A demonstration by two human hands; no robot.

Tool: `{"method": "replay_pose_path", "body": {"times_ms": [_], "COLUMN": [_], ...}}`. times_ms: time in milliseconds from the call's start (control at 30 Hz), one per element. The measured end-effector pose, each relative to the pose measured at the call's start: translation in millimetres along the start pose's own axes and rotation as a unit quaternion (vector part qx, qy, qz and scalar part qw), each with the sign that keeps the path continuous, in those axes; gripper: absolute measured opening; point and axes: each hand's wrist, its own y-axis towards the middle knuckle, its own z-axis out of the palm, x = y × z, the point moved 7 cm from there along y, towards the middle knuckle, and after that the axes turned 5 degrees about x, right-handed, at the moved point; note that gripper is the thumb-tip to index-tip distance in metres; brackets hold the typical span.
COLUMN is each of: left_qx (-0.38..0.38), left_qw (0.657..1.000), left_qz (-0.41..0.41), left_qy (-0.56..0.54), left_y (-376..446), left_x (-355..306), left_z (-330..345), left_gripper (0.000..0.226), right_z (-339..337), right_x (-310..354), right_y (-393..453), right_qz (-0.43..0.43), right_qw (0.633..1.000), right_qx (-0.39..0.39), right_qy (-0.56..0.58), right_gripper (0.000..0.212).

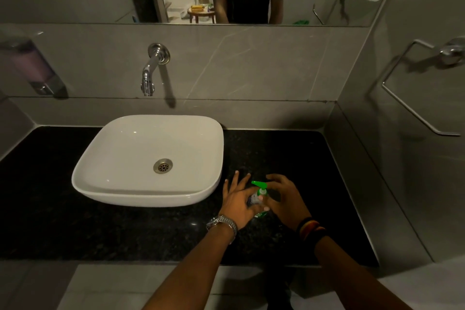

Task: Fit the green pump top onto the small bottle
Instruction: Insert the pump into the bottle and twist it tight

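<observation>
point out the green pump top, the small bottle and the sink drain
green pump top (259, 184), head view, on the spout of the pump.
small bottle (260, 196), head view, on the shoulder showing between the two hands.
sink drain (163, 165), head view, on the middle of the metal strainer.

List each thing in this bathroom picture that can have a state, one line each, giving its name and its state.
green pump top: sitting on the bottle
small bottle: upright, held
left hand: gripping the bottle
right hand: beside the pump, fingers curled
tap: not running
basin: empty
</observation>
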Motion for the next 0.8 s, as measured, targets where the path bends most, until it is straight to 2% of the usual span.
{"method": "replay_pose_path", "body": {"times_ms": [67, 167, 267, 367, 433, 567, 700, 800], "left_qx": [0.0, 0.002, -0.002, 0.0, 0.001, -0.002, -0.007, -0.004], "left_qw": [1.0, 1.0, 1.0, 1.0, 1.0, 1.0, 1.0, 1.0], "left_qz": [-0.001, -0.003, -0.004, -0.007, -0.003, -0.002, -0.003, -0.003], "left_qy": [-0.003, -0.004, -0.002, -0.004, -0.007, -0.005, -0.004, -0.008], "left_y": [0.5, 1.1, 1.6, 1.5, 1.3, 1.9, 1.8, 2.3], "left_x": [0.4, 1.6, 2.2, 2.5, 2.1, 3.4, 5.0, 5.4], "left_z": [-0.3, 0.2, 0.5, 1.5, 1.5, 1.4, 3.8, 3.7], "left_gripper": [0.069, 0.065, 0.064, 0.066, 0.065, 0.061, 0.061, 0.058], "right_z": [-3.3, -6.3, -0.7, 1.0, -2.2, -2.3, 5.1, 0.2], "right_x": [2.4, 4.5, -1.5, -3.6, -4.3, -3.1, -8.6, -7.6], "right_y": [1.0, 5.8, 4.6, 1.6, 2.8, 3.1, -3.0, 1.0], "right_qz": [0.012, 0.053, 0.041, 0.003, 0.024, 0.065, 0.017, 0.039], "right_qw": [0.999, 0.996, 0.999, 1.0, 1.0, 0.997, 0.992, 0.995], "right_qx": [-0.019, -0.042, -0.011, 0.011, -0.014, -0.036, 0.014, -0.013], "right_qy": [-0.032, -0.05, -0.013, -0.001, -0.004, 0.039, 0.122, 0.088], "right_gripper": [0.03, 0.04, 0.049, 0.038, 0.032, 0.04, 0.036, 0.033]}}
